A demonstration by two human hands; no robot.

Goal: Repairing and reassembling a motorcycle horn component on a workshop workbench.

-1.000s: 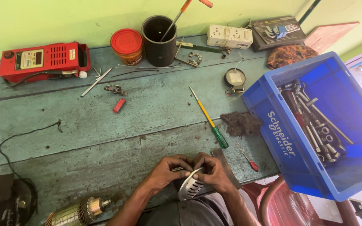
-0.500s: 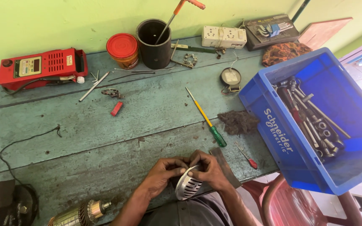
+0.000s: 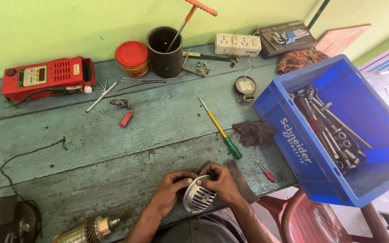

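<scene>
Nearest: slotted round metal cover point(image 3: 199, 198) held at the bench's near edge, clasped between left hand point(image 3: 169, 191) and right hand point(image 3: 223, 182); fingers of both curled shut around the rim, thumbs pressing at the top edge. Cover off any housing, vent slots facing up toward the camera. Motor armature point(image 3: 86, 228) lying apart at lower left, copper windings exposed, untouched; judged mid-work, disassembled parts not yet brought together. Flat dark metal strip point(image 3: 241, 180) just beside the right hand. Further out on the worn green workbench point(image 3: 91, 144): yellow-shafted screwdriver with green handle point(image 3: 220, 128), small red screwdriver point(image 3: 263, 168), clump of dark fibre point(image 3: 254, 133), all lying loose and unused. Blue plastic crate point(image 3: 293, 148) of spanners and sockets at right, overhanging the bench edge. Farthest, by the wall: red test meter point(image 3: 46, 76), red-lidded tin point(image 3: 132, 57), black cup point(image 3: 164, 51) with a T-handle tool, white socket strip point(image 3: 237, 44)
</scene>
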